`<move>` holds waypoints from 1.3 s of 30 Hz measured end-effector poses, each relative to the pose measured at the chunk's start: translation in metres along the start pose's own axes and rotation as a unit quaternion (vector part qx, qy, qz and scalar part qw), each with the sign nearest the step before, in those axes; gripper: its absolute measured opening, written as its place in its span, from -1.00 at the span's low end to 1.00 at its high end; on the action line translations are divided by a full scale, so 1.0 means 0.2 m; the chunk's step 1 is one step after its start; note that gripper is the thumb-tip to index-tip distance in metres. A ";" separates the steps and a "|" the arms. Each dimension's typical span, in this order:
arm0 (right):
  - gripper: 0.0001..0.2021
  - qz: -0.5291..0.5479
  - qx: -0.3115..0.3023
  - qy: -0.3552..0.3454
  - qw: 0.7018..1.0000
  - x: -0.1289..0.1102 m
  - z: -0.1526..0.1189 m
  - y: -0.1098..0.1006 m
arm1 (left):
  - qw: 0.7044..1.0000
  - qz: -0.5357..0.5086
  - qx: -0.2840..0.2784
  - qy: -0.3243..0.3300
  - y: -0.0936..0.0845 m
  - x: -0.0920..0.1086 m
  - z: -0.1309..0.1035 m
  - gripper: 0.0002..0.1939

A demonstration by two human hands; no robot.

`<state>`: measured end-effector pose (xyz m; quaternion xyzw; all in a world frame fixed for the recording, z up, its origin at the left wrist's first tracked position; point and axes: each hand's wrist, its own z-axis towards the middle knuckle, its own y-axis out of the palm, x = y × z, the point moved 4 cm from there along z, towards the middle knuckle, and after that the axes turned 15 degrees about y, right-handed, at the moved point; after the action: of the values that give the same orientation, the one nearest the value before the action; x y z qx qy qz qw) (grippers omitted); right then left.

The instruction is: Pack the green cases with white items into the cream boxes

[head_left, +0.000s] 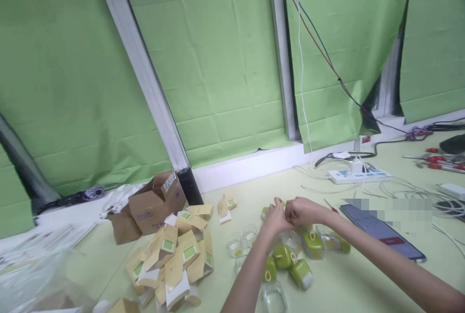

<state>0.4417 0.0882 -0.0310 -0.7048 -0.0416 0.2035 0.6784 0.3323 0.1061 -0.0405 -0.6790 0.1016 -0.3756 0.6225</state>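
Observation:
My left hand [276,218] and my right hand [304,210] meet above a cluster of small cases, with fingers closed and pinched together. Bits of a green case [264,212] show beside and behind my left fingers; whether it is held or lies behind them, I cannot tell. Below my wrists are several green cases with yellowish loops, among them a rounded green one [282,257] and a green-and-white one [301,273]. Clear plastic covers [274,297] lie around them. What the fingers grip is hidden.
A heap of opened small cartons [181,255] lies to the left, with a brown cardboard box [154,206] behind it. A phone [383,233] rests by my right forearm. Beyond it are a power strip [358,174] and tangled cables [403,192]. Green sheets [218,61] cover the windows.

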 end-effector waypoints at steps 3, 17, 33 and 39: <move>-0.77 0.004 0.003 0.007 1.000 -0.01 0.03 0.00 | 1.000 0.009 -0.002 0.007 0.00 0.02 0.01 -0.54; -0.80 0.055 0.119 0.154 0.979 0.44 -0.18 -0.17 | 0.998 -0.002 -0.020 0.057 -0.02 0.07 0.05 -0.24; -0.75 0.113 0.171 0.196 0.959 0.50 -0.17 -0.18 | 0.990 -0.042 -0.049 0.122 -0.01 0.14 0.04 -0.21; -0.77 0.116 0.152 0.133 0.973 0.30 -0.28 -0.15 | 0.973 -0.061 -0.094 0.200 -0.03 0.23 -0.12 -0.35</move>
<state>0.5222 0.0582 -0.0166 -0.6141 0.1623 0.1891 0.7489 0.3466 0.0607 -0.0189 -0.6505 0.2172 -0.5302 0.4985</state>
